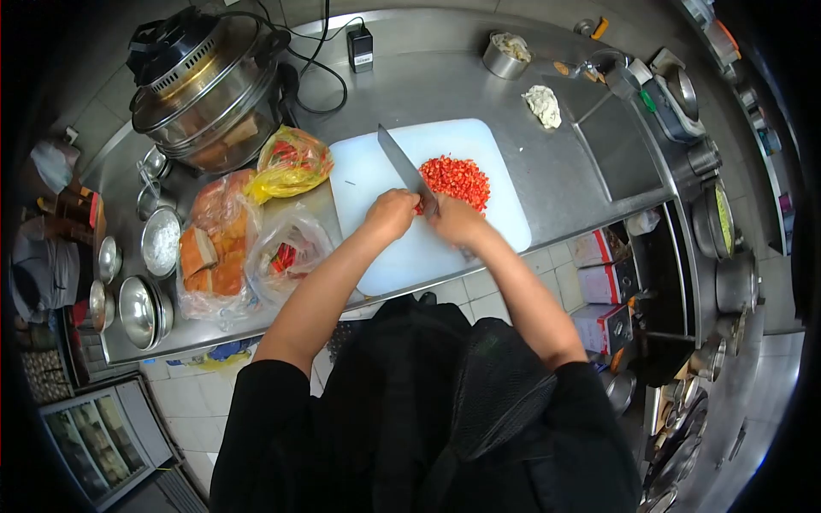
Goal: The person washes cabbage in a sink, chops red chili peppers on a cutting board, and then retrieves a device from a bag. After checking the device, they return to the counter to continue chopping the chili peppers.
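A white cutting board (368, 171) lies on the steel counter. My right hand (460, 224) is closed round the handle of a large knife (400, 161), whose blade points up and to the left across the board. My left hand (392, 214) has its fingers curled beside the blade, with a bit of red pepper at the fingertips. A heap of chopped red pepper (457, 178) lies just right of the blade. Left of the board are a yellow bag of red peppers (295, 158) and a clear bag (291, 248) with more red pieces inside.
A large steel cooker (205, 94) stands at the back left, near bagged orange-brown blocks (218, 256). Metal bowls (137, 312) sit at the left edge. Behind the board are a metal container (506, 58) and a white lump (543, 107). A sink (620, 141) is at right.
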`<control>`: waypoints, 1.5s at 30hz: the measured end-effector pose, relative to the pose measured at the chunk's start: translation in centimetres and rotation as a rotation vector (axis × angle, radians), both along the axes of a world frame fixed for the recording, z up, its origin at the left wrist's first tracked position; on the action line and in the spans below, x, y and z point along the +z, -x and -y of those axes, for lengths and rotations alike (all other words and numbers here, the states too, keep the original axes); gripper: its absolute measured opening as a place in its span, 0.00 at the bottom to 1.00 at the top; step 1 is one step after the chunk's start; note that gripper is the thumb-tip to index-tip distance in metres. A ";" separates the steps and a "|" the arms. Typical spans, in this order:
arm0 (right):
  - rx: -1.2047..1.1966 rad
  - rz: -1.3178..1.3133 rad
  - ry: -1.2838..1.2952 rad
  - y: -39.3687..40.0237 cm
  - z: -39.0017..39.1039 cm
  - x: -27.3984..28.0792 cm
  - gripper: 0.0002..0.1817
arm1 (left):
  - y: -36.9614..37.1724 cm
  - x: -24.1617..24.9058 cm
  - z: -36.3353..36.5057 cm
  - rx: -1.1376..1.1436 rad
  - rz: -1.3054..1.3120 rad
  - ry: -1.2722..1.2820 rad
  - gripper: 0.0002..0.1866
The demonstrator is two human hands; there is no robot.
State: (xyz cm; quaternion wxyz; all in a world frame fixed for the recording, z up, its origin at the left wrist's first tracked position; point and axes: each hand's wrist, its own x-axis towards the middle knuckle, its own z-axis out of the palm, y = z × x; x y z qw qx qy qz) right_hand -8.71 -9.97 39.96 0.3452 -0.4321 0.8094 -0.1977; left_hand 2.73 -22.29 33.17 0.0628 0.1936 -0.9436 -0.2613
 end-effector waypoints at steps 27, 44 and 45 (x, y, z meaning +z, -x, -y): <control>0.099 0.047 -0.119 -0.4 0.2 5.4 0.20 | -0.1 0.5 -0.7 0.071 0.034 0.056 0.07; 0.059 -0.048 -0.081 -0.1 0.4 2.4 0.19 | 0.3 -0.6 -0.4 0.089 0.007 0.077 0.06; 0.066 -0.033 -0.120 -0.4 0.1 3.5 0.19 | 0.3 -1.0 -0.3 0.092 0.009 0.072 0.06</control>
